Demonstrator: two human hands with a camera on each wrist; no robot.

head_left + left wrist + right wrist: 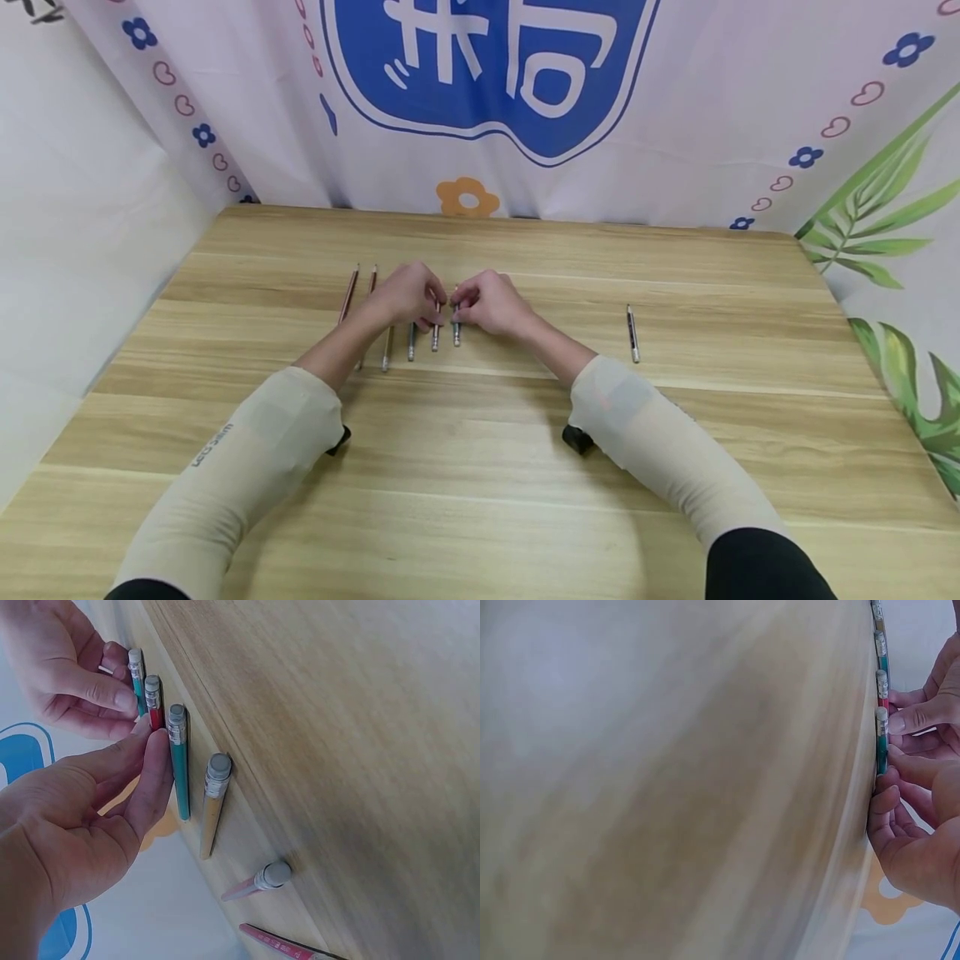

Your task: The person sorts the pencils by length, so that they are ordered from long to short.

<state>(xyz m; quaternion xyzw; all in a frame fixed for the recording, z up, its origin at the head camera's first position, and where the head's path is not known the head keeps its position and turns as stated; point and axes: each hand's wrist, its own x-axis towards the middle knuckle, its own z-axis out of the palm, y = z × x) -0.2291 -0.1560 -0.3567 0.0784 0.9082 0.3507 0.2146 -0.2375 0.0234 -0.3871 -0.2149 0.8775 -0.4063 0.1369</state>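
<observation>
Side by side near the table's middle, both hands work at the end of a row of pencils. My left hand [408, 293] pinches a red pencil [156, 714] between thumb and fingers; its eraser end points toward me. Close beside it, my right hand [491, 304] pinches a green pencil [882, 742] with a white eraser. Left of these lie another green pencil [179, 761], a yellow pencil [213, 814] and two reddish pencils, one of them [348, 296] outermost. The left hand and forearm partly cover the row in the head view.
One more pencil [633, 333] lies apart on the right of the wooden table [480, 517]. A printed cloth [720, 108] hangs behind the table's far edge. Pale sleeves [660, 442] cover both forearms, with a dark device [577, 439] under the right cuff.
</observation>
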